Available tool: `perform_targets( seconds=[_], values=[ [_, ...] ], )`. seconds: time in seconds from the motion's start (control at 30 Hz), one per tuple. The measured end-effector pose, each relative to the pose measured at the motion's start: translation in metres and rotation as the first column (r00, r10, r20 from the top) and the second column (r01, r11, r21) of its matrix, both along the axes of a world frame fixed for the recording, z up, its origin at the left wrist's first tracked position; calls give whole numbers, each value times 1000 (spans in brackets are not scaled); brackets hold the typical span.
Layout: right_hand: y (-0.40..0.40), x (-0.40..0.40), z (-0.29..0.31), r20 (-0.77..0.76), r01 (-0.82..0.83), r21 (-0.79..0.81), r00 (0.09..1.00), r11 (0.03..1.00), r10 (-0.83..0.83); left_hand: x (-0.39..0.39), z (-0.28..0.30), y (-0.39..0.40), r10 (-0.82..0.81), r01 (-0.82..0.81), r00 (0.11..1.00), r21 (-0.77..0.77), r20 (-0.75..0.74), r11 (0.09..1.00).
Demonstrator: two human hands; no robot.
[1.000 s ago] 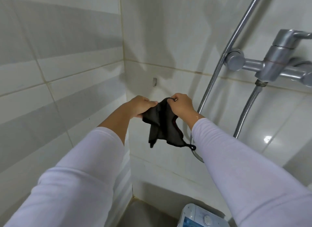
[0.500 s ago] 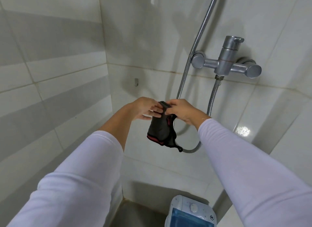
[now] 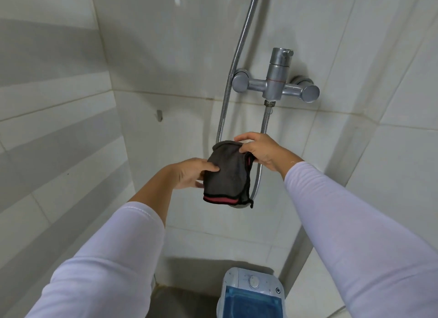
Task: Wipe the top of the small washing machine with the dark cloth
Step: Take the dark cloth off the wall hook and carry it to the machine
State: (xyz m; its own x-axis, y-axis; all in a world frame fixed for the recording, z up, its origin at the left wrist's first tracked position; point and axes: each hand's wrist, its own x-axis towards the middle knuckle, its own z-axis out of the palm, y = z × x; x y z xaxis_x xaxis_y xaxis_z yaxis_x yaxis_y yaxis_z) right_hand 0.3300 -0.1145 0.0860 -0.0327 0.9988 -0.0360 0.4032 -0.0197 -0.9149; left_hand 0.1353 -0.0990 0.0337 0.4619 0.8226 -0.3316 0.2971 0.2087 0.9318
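The dark cloth (image 3: 226,175), grey-black with a red band along its lower edge, hangs folded in the air in front of the tiled wall. My left hand (image 3: 189,173) pinches its left side with the thumb on the front. My right hand (image 3: 263,149) grips its top right corner. Far below, at the bottom edge of the view, stands the small washing machine (image 3: 251,291), white with a blue translucent lid and a round dial; only its top shows. Both hands are well above it.
A chrome shower mixer tap (image 3: 276,83) juts from the wall above my hands, and its metal hose (image 3: 237,57) loops down behind the cloth. A small wall hook (image 3: 159,115) sits left of the hose. Tiled walls close in left and right; dark floor lies beside the machine.
The view has tilted down and right, bringing the tap and the machine further into sight. My hands have folded the loosely hanging cloth into a flatter pad, with the left thumb now on its front.
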Motion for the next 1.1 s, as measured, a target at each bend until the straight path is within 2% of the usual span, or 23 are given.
perform_targets(
  seconds=[0.07,0.1,0.17,0.33,0.5,0.6,0.7,0.77,0.9,1.1],
  values=[
    [-2,9,-8,204,34,34,978,999,-40,8,4,0,-11,11,999,-17,39,1000],
    [-3,12,-12,250,31,44,967,999,-41,12,6,0,-6,7,999,-25,44,1000],
    [-11,18,-17,207,3,26,978,1000,-8,21,9,1,-2,3,999,-27,37,1000],
    [-28,31,-42,100,-157,-152,980,976,173,43,11,1,-66,67,994,-10,88,998],
    [-38,50,-78,-28,-68,-205,998,976,64,67,0,-3,-197,200,974,-21,114,980],
    [-47,66,-91,-57,-9,-238,998,971,-4,84,-15,-2,-211,211,977,-20,18,977],
    [-56,82,-108,-25,20,-274,999,961,-28,101,-36,0,-169,178,962,25,-212,984],
    [-60,93,-124,6,39,-282,999,959,-39,108,-55,1,-150,174,941,54,-304,983],
    [-64,112,-176,17,58,-328,998,943,-55,128,-109,-2,-189,240,917,106,-352,965],
    [-54,141,-277,37,85,-357,996,930,-77,158,-214,4,-241,285,902,75,-357,955]
  ],
)
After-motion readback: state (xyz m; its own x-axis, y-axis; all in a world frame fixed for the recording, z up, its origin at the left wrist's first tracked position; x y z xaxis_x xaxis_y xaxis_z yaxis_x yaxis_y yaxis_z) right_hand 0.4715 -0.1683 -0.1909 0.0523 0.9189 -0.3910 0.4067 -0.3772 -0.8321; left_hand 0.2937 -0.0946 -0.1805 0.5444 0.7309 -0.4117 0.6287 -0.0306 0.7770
